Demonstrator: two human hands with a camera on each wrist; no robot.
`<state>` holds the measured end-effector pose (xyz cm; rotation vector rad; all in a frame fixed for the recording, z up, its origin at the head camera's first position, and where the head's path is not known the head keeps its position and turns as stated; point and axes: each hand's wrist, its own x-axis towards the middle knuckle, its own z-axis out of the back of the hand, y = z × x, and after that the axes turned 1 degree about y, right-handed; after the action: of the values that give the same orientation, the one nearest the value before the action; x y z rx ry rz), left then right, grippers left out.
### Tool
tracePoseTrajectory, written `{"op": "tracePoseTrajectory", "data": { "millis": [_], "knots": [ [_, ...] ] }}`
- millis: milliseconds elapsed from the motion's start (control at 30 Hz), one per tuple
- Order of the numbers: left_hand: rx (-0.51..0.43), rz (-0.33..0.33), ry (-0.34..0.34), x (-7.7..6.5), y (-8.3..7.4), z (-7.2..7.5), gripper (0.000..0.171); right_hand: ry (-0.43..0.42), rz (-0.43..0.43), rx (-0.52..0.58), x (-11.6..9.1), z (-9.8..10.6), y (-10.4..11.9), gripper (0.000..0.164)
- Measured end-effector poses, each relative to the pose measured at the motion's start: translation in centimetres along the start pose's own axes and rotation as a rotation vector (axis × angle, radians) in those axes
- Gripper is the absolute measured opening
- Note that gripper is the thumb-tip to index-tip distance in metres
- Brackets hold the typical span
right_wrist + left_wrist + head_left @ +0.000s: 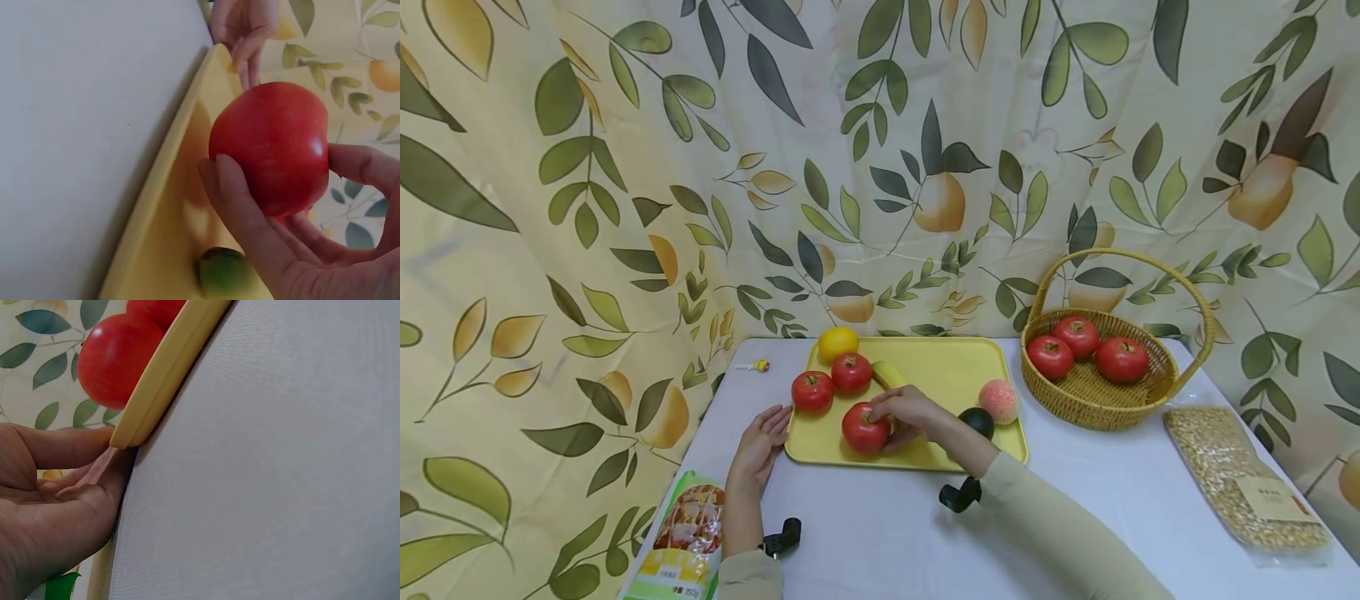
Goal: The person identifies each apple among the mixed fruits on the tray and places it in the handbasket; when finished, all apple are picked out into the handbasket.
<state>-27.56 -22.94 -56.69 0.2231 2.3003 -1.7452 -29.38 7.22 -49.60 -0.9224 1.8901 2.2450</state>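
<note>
In the head view, my right hand (913, 417) grips a red tomato (867, 427) over the front of the yellow tray (951, 358). Close up in the right wrist view, thumb and fingers surround the tomato (275, 147), with the tray's floor below. My left hand (760, 446) is at the tray's front left corner, its straight fingers touching the rim (165, 375). Two more tomatoes (812, 392) sit near the left rim, beside a yellow round fruit (838, 342). A banana (889, 375), partly hidden, a dark avocado-like fruit (976, 422) and a pink peach (998, 402) are also on the tray.
Right of the tray stands a wicker basket (1075, 408) with a tall handle and three tomatoes (1122, 359). A clear bag of grains (1240, 475) lies at far right. A green food packet (681, 542) is by my left forearm, a lollipop (762, 366) at back left.
</note>
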Motion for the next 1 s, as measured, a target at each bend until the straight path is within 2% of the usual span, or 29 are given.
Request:
{"op": "tracePoseTrajectory", "data": {
  "millis": [367,700,1000],
  "knots": [
    [-0.001,0.010,-0.002,0.4,0.0,-0.3,0.068,0.130,0.052,-0.022,-2.4,2.2,2.5,0.049],
    [0.016,0.005,-0.005,0.4,0.2,-0.4,0.068,0.233,0.070,0.000,-4.4,6.1,3.5,0.052],
    [0.008,0.017,-0.015,0.2,0.3,-0.1,0.067,0.191,0.079,-0.014,-6.2,9.4,4.9,0.054]
  ]
}}
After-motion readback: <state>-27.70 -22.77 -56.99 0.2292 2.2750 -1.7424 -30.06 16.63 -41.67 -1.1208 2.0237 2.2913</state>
